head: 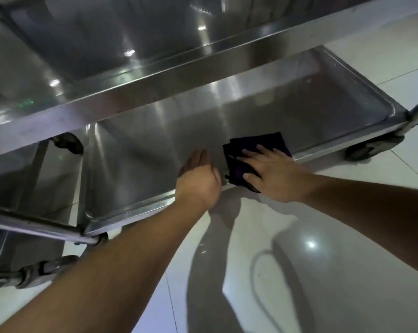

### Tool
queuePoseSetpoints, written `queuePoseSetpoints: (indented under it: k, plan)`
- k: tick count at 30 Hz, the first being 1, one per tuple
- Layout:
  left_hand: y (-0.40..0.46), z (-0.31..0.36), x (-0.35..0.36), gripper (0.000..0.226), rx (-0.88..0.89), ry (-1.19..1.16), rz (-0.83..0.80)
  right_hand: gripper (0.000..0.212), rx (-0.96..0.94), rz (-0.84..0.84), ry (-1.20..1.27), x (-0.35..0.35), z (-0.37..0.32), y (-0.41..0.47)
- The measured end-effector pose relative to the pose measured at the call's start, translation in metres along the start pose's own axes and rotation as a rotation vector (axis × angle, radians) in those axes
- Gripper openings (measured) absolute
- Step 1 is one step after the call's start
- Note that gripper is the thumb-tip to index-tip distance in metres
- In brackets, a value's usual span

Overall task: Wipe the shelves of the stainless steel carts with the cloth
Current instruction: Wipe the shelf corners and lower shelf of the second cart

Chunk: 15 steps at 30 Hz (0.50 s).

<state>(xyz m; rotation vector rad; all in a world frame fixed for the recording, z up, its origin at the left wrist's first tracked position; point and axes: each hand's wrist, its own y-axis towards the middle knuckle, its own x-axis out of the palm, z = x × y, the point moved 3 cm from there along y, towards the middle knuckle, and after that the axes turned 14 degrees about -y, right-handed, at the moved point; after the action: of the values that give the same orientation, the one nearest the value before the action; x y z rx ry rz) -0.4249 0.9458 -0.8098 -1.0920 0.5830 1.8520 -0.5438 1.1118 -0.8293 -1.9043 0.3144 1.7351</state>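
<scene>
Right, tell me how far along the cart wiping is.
Done: cannot tell; no shelf shows clear wipe marks. In hand: the right hand presses the dark cloth flat on the bottom shelf near its front edge, while the left hand rests open beside it. Left: most of this shelf, and likely the upper shelf and the neighbouring cart.

My one view, head camera, wide-angle, looking forward and steeply down, close over the cart's (155, 102) bottom shelf (155, 152), floor (323, 272) near and right, both forearms reaching in from the near edge
</scene>
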Motion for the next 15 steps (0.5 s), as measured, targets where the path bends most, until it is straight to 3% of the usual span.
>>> queuePoseSetpoints:
  k: [4,8,15]
  plan:
    - [0.014,-0.024,0.019,0.057,-0.064,0.057,-0.025,0.071,-0.019,0.017,0.020,-0.004,-0.002,-0.007]
    - [0.009,-0.038,0.033,0.060,-0.079,0.057,-0.027,0.061,0.018,0.023,0.018,-0.010,0.036,-0.012]
    - [0.008,-0.039,0.035,0.063,-0.070,0.079,-0.008,0.063,0.577,0.020,0.023,-0.009,0.225,-0.038]
